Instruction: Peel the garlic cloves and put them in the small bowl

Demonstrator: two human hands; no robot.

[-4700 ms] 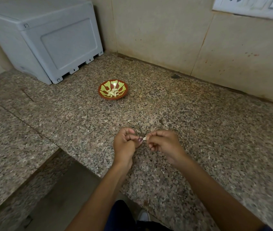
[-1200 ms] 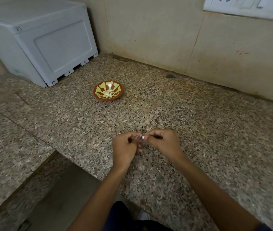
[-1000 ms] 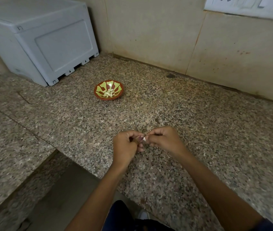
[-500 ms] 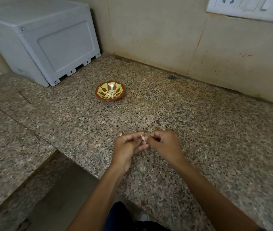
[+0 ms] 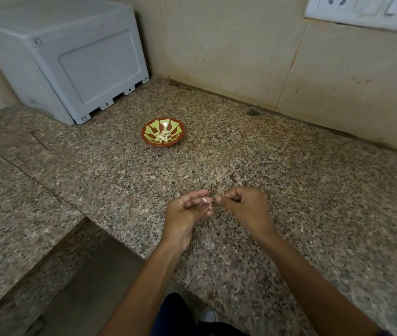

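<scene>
Both hands' fingertips pinch one garlic clove between them

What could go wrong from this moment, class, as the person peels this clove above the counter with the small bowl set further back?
1. The garlic clove is tiny and pinched only at the fingertips of the left hand and right hand; it may slip onto the speckled counter, where it would be hard to spot.
2. The small bowl sits well beyond the hands, so the clove could drop on the way.
</scene>
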